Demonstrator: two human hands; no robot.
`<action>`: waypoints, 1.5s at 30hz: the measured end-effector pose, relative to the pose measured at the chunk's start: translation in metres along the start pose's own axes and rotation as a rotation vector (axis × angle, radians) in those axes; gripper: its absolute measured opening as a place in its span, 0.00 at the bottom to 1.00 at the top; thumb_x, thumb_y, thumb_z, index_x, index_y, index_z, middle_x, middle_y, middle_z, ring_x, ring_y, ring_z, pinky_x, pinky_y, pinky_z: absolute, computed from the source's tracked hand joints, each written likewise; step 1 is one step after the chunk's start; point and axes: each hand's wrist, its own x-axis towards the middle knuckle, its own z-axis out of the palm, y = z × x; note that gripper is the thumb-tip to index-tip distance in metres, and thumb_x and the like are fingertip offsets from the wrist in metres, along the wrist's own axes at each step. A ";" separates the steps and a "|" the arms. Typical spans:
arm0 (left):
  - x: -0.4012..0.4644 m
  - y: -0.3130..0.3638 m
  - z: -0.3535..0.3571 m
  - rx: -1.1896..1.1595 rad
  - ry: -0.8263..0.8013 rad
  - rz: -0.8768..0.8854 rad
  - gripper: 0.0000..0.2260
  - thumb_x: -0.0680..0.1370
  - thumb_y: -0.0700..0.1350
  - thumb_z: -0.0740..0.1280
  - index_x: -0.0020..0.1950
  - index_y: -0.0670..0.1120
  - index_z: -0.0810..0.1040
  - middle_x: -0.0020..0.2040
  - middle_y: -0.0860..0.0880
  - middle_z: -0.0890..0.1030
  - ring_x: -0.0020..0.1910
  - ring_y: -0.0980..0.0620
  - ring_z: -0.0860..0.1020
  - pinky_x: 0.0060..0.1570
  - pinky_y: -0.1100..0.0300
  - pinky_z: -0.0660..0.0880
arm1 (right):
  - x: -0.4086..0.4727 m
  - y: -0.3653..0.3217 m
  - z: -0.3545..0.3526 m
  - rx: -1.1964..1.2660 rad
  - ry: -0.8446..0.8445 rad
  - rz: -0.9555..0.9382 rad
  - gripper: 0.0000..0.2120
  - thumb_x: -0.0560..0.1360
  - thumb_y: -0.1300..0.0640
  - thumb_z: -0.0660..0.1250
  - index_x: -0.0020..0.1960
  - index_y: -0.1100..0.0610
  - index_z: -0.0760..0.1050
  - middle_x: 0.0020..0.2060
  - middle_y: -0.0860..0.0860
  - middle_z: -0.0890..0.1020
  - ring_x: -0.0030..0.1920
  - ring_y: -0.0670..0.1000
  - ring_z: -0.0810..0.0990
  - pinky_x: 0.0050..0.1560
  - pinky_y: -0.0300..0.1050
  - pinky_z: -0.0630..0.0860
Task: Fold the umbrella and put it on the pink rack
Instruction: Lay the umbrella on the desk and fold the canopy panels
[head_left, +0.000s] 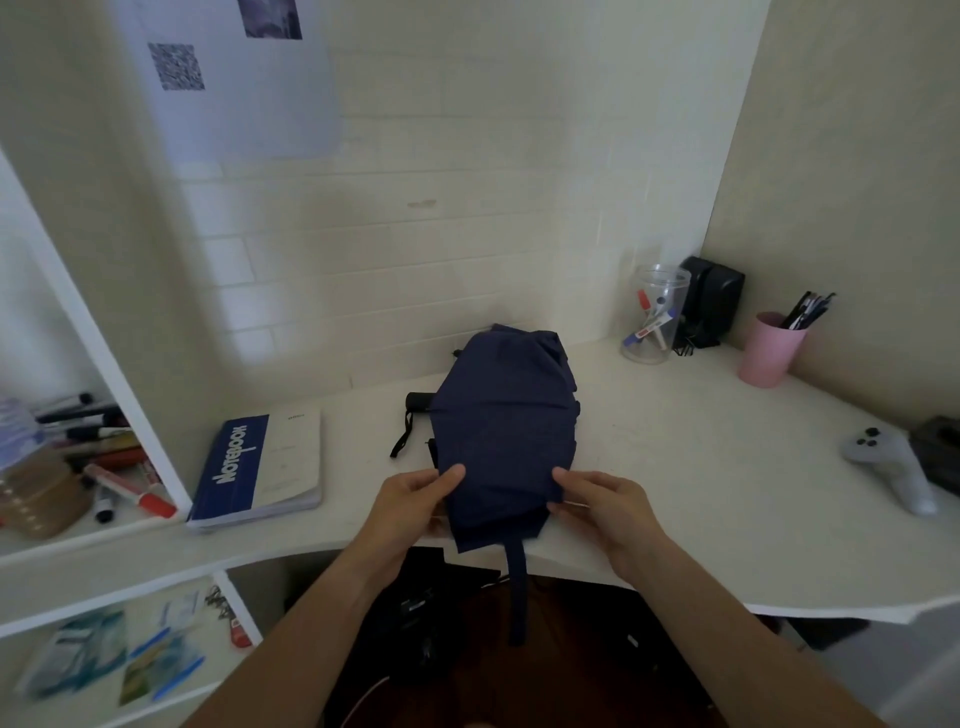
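The dark blue umbrella (506, 426) lies collapsed on the white table (701, 467), its cloth loose and bunched, its long axis running away from me toward the wall. Its black handle (418, 401) shows at the left of the cloth, with a black wrist strap (402, 436) trailing on the table beside it. A dark blue closing strap (518, 592) hangs from the near end of the cloth, down past the table edge.

My left hand (410, 506) pinches the near left edge of the cloth, thumb on top, fingers curled beneath. My right hand (605, 506) pinches the near right edge in the same way. Both grips are narrow and closed on the fabric.

Other items noted: a blue and white notebook (260, 467) lies flat on the table to the left of the umbrella, well apart from it. At the far right stand a clear jar (655, 314) holding markers, a black speaker (714, 301) just behind it, and a pink cup (770, 349) with pens. A white game controller (891, 467) rests near the right edge of the table. The white shelf (93, 525) to the left carries a heap of markers (104, 447). A printed sheet (234, 78) hangs on the wall above.
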 end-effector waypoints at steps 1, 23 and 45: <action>-0.001 -0.001 -0.001 -0.004 -0.003 0.002 0.12 0.80 0.51 0.71 0.57 0.45 0.86 0.52 0.46 0.88 0.51 0.45 0.86 0.54 0.47 0.83 | -0.001 0.001 0.000 -0.029 0.028 0.013 0.13 0.72 0.61 0.77 0.53 0.66 0.82 0.50 0.60 0.86 0.47 0.57 0.87 0.40 0.41 0.84; -0.011 -0.015 -0.009 0.707 0.070 0.304 0.12 0.77 0.49 0.75 0.59 0.56 0.82 0.44 0.61 0.79 0.39 0.60 0.79 0.37 0.76 0.72 | 0.000 -0.006 0.013 -0.948 0.166 -0.774 0.10 0.77 0.52 0.70 0.58 0.49 0.77 0.48 0.46 0.82 0.46 0.46 0.80 0.51 0.46 0.78; 0.035 -0.046 -0.012 1.498 -0.185 0.513 0.32 0.79 0.71 0.37 0.82 0.62 0.41 0.83 0.52 0.43 0.82 0.52 0.42 0.81 0.47 0.46 | 0.047 0.024 -0.014 -1.790 -0.422 -0.672 0.43 0.76 0.24 0.43 0.82 0.46 0.38 0.80 0.42 0.40 0.79 0.40 0.38 0.80 0.46 0.41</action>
